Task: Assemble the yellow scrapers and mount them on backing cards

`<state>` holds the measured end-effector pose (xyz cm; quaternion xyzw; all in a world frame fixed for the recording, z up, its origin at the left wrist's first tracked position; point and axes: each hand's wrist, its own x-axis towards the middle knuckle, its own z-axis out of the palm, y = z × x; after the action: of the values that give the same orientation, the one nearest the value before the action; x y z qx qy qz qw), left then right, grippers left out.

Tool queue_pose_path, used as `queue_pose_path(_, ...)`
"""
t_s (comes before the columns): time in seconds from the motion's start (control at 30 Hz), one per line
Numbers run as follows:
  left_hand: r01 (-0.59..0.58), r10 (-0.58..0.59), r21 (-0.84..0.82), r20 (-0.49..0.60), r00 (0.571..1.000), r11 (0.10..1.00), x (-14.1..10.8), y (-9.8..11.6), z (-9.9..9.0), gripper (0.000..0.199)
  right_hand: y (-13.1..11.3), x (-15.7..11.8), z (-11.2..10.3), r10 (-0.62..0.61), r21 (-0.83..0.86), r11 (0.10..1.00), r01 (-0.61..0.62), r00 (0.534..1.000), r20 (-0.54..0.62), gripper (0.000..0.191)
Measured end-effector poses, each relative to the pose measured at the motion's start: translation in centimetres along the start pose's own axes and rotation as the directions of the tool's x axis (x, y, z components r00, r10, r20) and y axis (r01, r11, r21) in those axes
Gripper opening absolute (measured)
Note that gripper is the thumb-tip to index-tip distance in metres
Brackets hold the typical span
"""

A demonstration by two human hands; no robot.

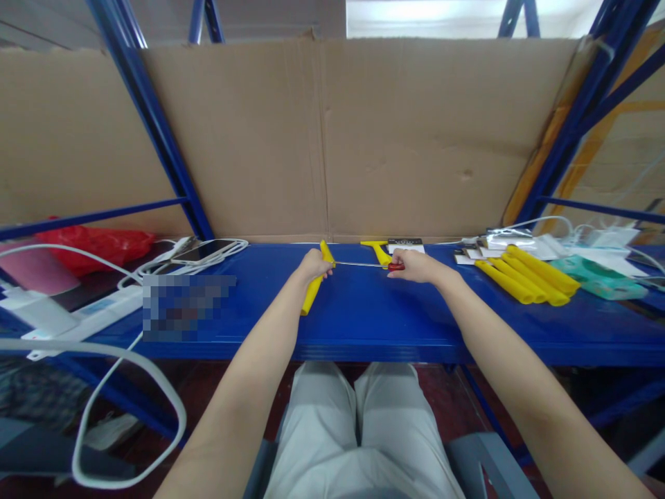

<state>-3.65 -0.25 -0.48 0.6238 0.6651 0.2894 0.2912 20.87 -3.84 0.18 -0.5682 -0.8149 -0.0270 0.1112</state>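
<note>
Over the blue table [374, 319], my left hand [315, 265] is closed around a yellow plastic handle [312, 296], which slants toward the table's front edge. My right hand [410, 267] grips the red handle of a screwdriver [395, 267]. Its thin metal shaft runs level to the left, and the tip meets the yellow handle at my left fingers; the exact contact is hidden. Just behind my right hand lies a yellow T-shaped piece [382, 251], beside a small black and white box [406, 245].
Several yellow handles [530, 277] lie at the right by a green plastic packet [597, 277] and white boxes. At the left are a power strip [98, 312], white cables, a phone [205, 251] and a red bag [98, 249]. A cardboard wall [364, 138] closes the back.
</note>
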Motion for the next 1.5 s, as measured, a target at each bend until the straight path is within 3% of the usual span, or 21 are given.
queue_pose_path(0.17,0.0,0.0,0.016,0.001,1.0,1.0,-0.06,-0.02,-0.05,0.012,-0.06,-0.03,0.08,0.014,-0.043,0.999,-0.015,0.999,-0.031,0.016)
queue_pose_path(0.37,-0.008,0.008,0.024,-0.008,1.0,1.0,-0.15,0.09,-0.06,0.014,-0.1,0.05,0.06,-0.016,0.031,0.999,0.014,0.997,0.073,0.019)
queue_pose_path(0.63,-0.021,0.021,0.021,-0.011,1.0,1.0,0.01,-0.07,-0.01,0.015,0.08,0.12,0.33,0.015,-0.024,1.0,-0.015,1.0,-0.007,0.016)
queue_pose_path(0.87,-0.014,0.014,0.013,-0.012,1.0,1.0,0.12,-0.16,-0.03,0.013,-0.25,-0.01,0.04,-0.026,0.021,0.999,0.025,0.998,0.053,0.015)
queue_pose_path(1.1,-0.019,0.02,0.022,-0.018,1.0,1.0,0.24,-0.28,-0.02,0.013,-0.23,-0.05,0.15,-0.019,-0.042,0.999,0.018,1.0,-0.023,0.015)
queue_pose_path(1.33,-0.014,0.015,0.034,-0.005,1.0,0.999,0.0,-0.15,-0.06,0.008,-0.34,-0.09,0.13,-0.024,0.013,1.0,0.024,0.997,0.067,0.017)
queue_pose_path(1.5,-0.016,0.017,0.044,-0.003,1.0,0.999,-0.15,-0.07,-0.13,0.009,-0.22,0.04,0.36,-0.009,-0.026,1.0,0.009,1.0,0.005,0.021)
